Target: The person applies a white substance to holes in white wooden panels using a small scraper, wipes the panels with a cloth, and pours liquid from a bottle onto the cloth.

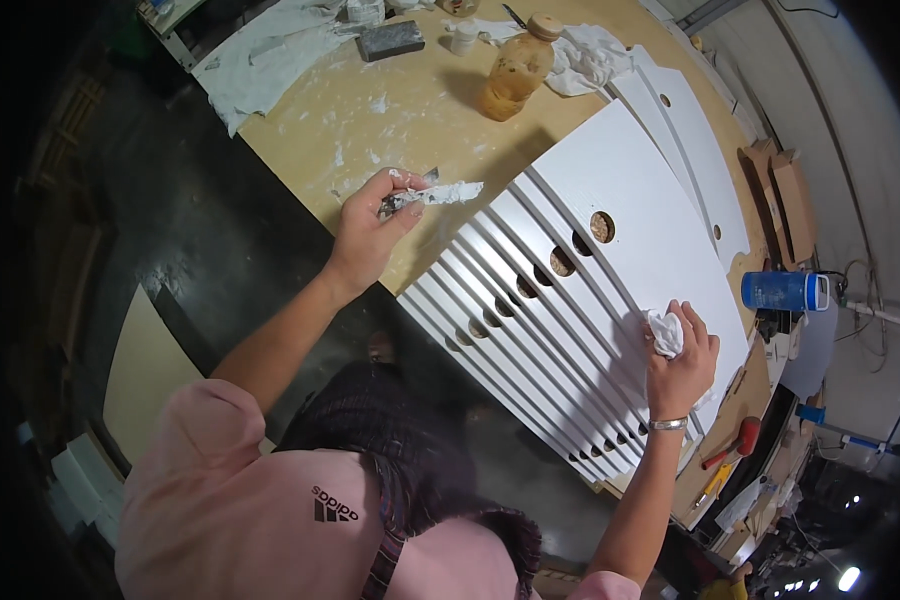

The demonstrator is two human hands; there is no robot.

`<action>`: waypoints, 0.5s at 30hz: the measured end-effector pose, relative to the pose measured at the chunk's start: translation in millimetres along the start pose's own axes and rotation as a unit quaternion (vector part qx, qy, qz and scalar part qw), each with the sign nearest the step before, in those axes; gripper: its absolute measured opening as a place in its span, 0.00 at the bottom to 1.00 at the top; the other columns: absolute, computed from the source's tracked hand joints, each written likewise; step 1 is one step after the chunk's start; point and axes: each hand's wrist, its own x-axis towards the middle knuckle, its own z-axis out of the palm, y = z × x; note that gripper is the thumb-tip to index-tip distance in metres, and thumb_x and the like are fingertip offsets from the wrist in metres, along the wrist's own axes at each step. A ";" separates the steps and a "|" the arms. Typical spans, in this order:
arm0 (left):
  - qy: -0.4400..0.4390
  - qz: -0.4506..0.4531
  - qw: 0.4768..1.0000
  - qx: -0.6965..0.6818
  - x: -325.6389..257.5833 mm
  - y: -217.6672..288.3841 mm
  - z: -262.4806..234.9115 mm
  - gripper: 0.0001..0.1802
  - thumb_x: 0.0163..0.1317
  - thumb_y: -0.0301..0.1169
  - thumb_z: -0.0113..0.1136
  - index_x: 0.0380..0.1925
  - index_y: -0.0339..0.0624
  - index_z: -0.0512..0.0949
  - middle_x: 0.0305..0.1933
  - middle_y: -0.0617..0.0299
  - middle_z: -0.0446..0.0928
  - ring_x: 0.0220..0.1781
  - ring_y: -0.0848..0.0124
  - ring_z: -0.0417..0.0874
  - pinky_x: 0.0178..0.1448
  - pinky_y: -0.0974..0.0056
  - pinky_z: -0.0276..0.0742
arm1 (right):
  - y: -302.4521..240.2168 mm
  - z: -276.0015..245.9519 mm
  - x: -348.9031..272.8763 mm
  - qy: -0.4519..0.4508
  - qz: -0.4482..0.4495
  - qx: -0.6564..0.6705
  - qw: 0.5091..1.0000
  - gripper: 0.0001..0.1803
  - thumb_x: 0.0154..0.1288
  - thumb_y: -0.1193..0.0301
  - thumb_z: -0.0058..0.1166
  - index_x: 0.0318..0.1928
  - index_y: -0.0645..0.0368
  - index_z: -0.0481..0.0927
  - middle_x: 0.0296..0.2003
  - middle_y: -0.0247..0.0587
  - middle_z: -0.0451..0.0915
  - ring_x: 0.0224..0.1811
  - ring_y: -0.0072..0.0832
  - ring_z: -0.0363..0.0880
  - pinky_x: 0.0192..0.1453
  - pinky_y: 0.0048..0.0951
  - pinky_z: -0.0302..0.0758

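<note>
My left hand (365,232) is closed around a putty knife (456,192) smeared with white filler. It hovers over the near edge of the tan table, left of the white panels. My right hand (684,372) grips a crumpled white cloth (665,334) on or just above the top white panel (625,165). Whether the cloth presses on the surface I cannot tell. Several white panels lie overlapped like steps, their long edges side by side. Round holes (602,227) with a rough brown inside run in a row across them.
On the table (305,165), spotted with white filler, stand a cloudy amber jar (518,75), a small white bottle (464,40) and a dark grey block (390,41). White cloths (590,58) lie behind. To the right are a blue bottle (775,291) and a red-headed mallet (745,438).
</note>
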 end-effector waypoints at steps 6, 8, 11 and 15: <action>-0.041 0.040 0.997 0.044 17.8 -6.5 3.3 0.11 0.61 0.20 0.59 0.44 0.34 0.75 0.42 0.61 0.76 0.46 0.77 0.75 0.51 0.70 0.71 | 2.8 17.7 -10.1 0.102 -0.051 0.004 0.993 0.23 0.46 0.69 0.62 0.47 0.53 0.84 0.47 0.41 0.82 0.40 0.42 0.74 0.45 0.39 0.72; -0.042 0.098 0.990 0.091 26.0 -10.0 9.1 0.11 0.59 0.20 0.60 0.43 0.34 0.75 0.40 0.56 0.77 0.45 0.69 0.78 0.51 0.67 0.72 | 2.1 21.5 -12.2 0.113 -0.050 0.004 0.992 0.22 0.47 0.68 0.61 0.47 0.54 0.84 0.46 0.42 0.82 0.40 0.42 0.74 0.45 0.39 0.72; -0.049 0.126 0.985 0.110 31.0 -8.4 14.8 0.10 0.58 0.21 0.59 0.41 0.33 0.75 0.41 0.52 0.77 0.46 0.61 0.80 0.52 0.64 0.73 | -0.7 23.1 -12.1 0.125 -0.048 0.008 0.991 0.21 0.47 0.67 0.60 0.45 0.56 0.84 0.44 0.45 0.82 0.39 0.43 0.74 0.44 0.39 0.71; -0.051 0.121 0.982 0.139 31.5 -11.1 18.2 0.09 0.58 0.21 0.59 0.40 0.33 0.76 0.42 0.51 0.78 0.47 0.58 0.80 0.52 0.63 0.73 | -3.4 25.0 -14.0 0.144 -0.045 -0.001 0.989 0.19 0.48 0.68 0.59 0.44 0.57 0.85 0.43 0.45 0.83 0.39 0.43 0.75 0.43 0.39 0.72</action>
